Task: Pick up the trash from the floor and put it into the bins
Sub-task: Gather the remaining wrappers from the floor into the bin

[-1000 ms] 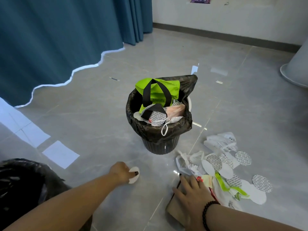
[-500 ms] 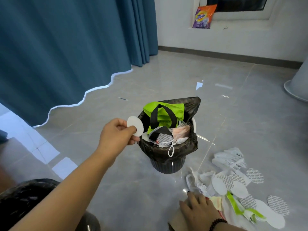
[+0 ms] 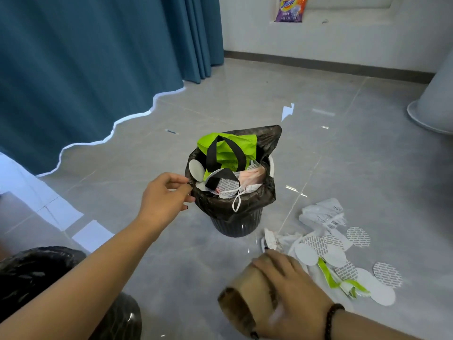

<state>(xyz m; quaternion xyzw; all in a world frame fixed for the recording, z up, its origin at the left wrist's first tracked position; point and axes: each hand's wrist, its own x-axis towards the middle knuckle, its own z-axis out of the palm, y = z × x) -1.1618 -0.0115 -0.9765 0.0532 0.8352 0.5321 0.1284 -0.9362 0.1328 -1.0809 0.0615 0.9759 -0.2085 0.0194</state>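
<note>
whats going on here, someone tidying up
Yes. A person is clearing litter off the floor into a small black bin lined with a black bag and nearly full: a green tote bag, a face mask and a white round disc sit in it. The left hand is at the bin's rim, fingers loosely curled. The right hand grips a brown cardboard piece. More discs and crumpled paper lie on the floor.
</note>
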